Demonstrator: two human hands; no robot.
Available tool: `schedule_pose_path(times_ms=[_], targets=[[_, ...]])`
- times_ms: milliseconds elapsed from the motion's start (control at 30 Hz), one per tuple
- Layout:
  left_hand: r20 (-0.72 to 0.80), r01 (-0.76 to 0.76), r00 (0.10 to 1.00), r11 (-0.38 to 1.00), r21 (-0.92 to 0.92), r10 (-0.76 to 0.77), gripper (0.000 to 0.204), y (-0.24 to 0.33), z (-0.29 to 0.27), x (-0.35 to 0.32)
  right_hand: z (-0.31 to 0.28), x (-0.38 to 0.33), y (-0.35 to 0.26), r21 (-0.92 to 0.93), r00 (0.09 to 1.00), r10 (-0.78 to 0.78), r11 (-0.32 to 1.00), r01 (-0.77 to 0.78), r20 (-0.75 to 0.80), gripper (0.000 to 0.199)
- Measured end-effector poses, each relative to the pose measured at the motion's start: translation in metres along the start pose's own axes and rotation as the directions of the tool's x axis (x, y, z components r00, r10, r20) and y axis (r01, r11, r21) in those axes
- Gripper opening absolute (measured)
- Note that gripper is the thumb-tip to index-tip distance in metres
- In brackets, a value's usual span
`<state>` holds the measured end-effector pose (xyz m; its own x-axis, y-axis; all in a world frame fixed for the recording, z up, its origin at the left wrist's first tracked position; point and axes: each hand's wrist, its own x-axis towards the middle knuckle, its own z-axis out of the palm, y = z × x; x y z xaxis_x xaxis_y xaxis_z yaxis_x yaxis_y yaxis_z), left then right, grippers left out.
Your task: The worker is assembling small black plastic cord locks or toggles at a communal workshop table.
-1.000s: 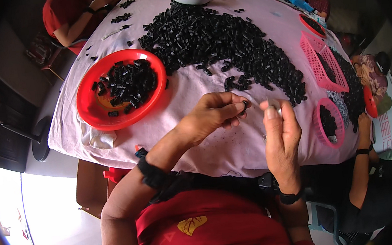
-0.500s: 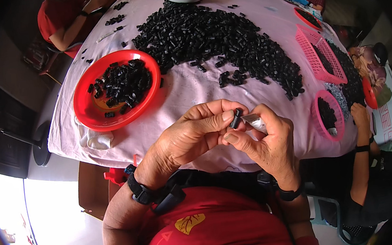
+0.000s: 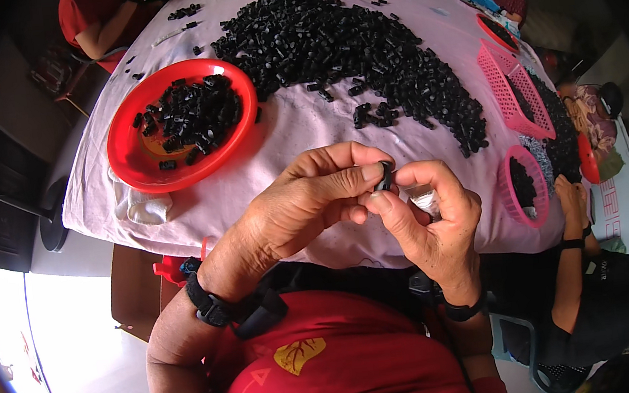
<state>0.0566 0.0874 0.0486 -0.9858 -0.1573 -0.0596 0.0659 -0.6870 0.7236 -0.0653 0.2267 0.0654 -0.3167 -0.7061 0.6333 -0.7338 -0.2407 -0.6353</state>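
Over the table's near edge, my left hand (image 3: 296,206) pinches a small black plastic piece (image 3: 383,178) between thumb and forefinger. My right hand (image 3: 443,233) meets it there, thumb and forefinger tips against or very near the piece. Tucked in the right hand is a small white-wrapped blade (image 3: 426,201); its metal part is hidden now. Left of my hands stands a red plastic basin (image 3: 125,177) holding many similar black pieces. Beyond them spreads a large heap of black pieces (image 3: 338,50) on the pale pink cloth (image 3: 300,126).
A white glove (image 3: 143,205) lies beside the basin. To the right are a pink rectangular basket (image 3: 504,80) and a round pink basket (image 3: 505,193) with black pieces. A co-worker's arms (image 3: 571,247) reach in at the right; another person in red (image 3: 90,29) sits far left.
The blade has drawn back from the black piece and its metal no longer shows. The right thumb and forefinger have come up to the piece. The view has shifted slightly.
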Motion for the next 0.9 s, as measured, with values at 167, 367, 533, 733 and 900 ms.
schedule_pose_path(times_ms=[167,367,533,733,900], targets=[[-0.1,-0.04,0.993,0.97,0.238,0.065,0.029,0.008,0.003,-0.004,-0.004,0.0,-0.009,0.059,0.986,0.151,0.986,-0.155,0.077,0.016],[-0.096,-0.053,0.991,0.932,0.359,0.093,0.028,0.014,0.01,-0.005,-0.007,-0.004,-0.001,0.27,0.946,0.304,0.906,-0.325,0.117,0.013],[-0.091,-0.09,0.986,0.911,0.403,0.138,0.026,0.013,0.008,-0.006,-0.005,0.002,-0.009,0.315,0.932,0.321,0.878,-0.36,0.171,0.013],[-0.05,-0.151,0.98,0.887,0.436,0.191,0.024,0.007,0.005,-0.003,-0.006,0.003,-0.011,0.282,0.931,0.31,0.892,-0.355,0.192,0.014],[-0.052,-0.141,0.983,0.898,0.417,0.178,0.026,0.006,0.008,-0.003,-0.007,-0.001,-0.005,0.203,0.937,0.302,0.92,-0.335,0.176,0.014]])
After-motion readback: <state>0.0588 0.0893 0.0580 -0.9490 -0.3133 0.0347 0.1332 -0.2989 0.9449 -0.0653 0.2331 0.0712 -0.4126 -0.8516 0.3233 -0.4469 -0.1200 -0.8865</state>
